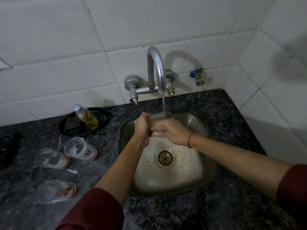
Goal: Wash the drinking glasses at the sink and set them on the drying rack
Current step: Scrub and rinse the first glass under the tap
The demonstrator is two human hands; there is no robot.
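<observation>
Three clear glasses lie on their sides on the dark speckled bench [25, 205], left of the sink [191, 176]. At the far left edge a black strip [11, 146] rests on the bench, too dim to identify. The nearest glass [55, 190] lies closest to the person and shows an orange mark near its base. Farther back, the middle glass [51, 158] and the printed glass [80, 150] lie just beside each other, mouths turned leftward. Behind them, against the white tiled wall [66, 47], a black dish [66, 130] holds a tilted bottle [86, 119] of yellow-green liquid with a pale cap.

A curved metal tap [156, 67] is mounted on the wall above the sink, and a thin stream of water [164, 103] runs from its spout. The stream falls into the held glass [157, 120], which sits over the back of the sink basin between both hands. The left hand [142, 128] has its fingers curled round the left side of this glass. The right hand [172, 131] wraps round its lower right side, so both are clamped on it. A red thread [190, 140] circles the right wrist, and both forearms come out of maroon sleeves [93, 211]. Below the hands, the steel basin is wet, with a round drain [165, 157] at its middle. To the right of the tap, a small valve [197, 76] with a blue handle projects from the wall.
</observation>
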